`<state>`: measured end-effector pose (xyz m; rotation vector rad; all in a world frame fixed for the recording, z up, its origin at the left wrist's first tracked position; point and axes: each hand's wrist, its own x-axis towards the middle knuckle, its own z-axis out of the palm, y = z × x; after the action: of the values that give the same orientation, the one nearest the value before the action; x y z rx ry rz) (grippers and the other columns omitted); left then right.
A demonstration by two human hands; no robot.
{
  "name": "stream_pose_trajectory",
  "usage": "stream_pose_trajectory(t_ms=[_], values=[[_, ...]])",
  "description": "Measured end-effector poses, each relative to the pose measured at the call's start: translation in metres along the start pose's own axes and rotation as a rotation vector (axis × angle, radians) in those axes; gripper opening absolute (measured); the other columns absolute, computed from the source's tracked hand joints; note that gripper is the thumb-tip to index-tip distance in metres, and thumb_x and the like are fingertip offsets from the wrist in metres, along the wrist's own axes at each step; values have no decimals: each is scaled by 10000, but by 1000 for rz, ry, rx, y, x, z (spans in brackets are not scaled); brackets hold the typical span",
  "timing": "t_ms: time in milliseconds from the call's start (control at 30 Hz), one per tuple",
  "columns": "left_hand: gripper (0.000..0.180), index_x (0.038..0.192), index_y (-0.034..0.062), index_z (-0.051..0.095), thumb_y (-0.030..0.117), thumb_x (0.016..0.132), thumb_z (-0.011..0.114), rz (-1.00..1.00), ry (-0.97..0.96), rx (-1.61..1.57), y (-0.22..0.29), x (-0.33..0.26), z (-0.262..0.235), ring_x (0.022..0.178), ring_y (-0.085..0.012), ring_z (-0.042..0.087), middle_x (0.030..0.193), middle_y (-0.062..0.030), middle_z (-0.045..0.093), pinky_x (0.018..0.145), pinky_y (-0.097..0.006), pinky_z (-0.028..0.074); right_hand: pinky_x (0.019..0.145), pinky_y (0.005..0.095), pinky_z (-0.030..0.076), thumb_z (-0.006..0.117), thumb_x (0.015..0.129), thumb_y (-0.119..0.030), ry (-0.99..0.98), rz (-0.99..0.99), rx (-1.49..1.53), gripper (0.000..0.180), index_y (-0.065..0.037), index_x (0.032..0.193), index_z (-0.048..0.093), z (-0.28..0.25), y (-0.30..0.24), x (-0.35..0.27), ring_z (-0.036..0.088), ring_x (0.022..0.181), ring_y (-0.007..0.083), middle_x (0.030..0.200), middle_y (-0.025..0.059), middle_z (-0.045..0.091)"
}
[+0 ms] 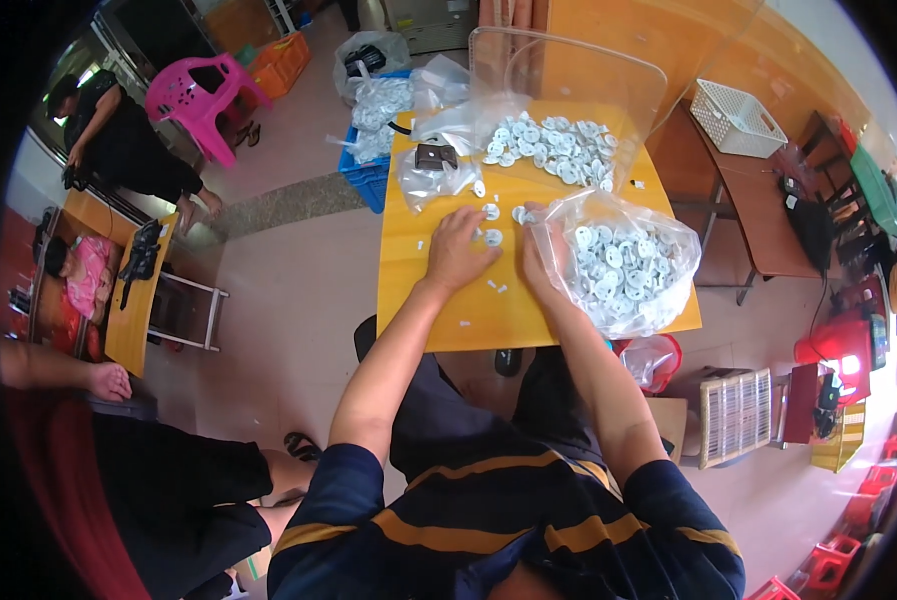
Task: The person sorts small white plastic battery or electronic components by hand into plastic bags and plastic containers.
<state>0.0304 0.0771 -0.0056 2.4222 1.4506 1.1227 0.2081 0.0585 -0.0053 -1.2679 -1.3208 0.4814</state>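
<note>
The left hand (459, 250) presses curled fingers onto a few small white discs (492, 213) on the yellow table (439, 300), while the right hand (539, 255) pinches the mouth of a clear bag (624, 265) already well filled with discs. A large loose pile (554, 150) remains behind, so I judge the bagging partly done. Bare tabletop lies toward the near and left edges; the bag overhangs the right edge.

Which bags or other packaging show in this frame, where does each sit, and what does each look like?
Clear plastic bag of white round parts: right table edge, by the right hand.
Small clear bag holding a dark block: table's far left, crumpled.
Clear plastic bags of white parts: in the blue crate on the floor.
The left hand rests on loose parts.
</note>
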Motion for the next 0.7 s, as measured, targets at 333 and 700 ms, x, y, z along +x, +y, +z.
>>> stream_pose_trajectory(t_ms=[333, 700], values=[[733, 1352, 37, 572, 226, 708, 867, -57, 69, -154, -1, -2, -1, 1227, -400, 578, 1318, -186, 617, 1058, -476, 466, 944, 414, 507, 581, 959, -76, -68, 69, -268, 338, -70, 1291, 642, 8, 31, 30, 657, 1062, 331, 1157, 189, 675], [803, 1429, 48, 534, 326, 746, 853, 16, -50, 5, 3, 11, 6, 1328, -417, 506, 1409, -210, 558, 1115, -483, 428, 835, 348, 485, 623, 987, -117, 119, 323, 242, 319, -59, 1300, 608, 4, 9, 31, 591, 950, 211, 1090, 102, 630]])
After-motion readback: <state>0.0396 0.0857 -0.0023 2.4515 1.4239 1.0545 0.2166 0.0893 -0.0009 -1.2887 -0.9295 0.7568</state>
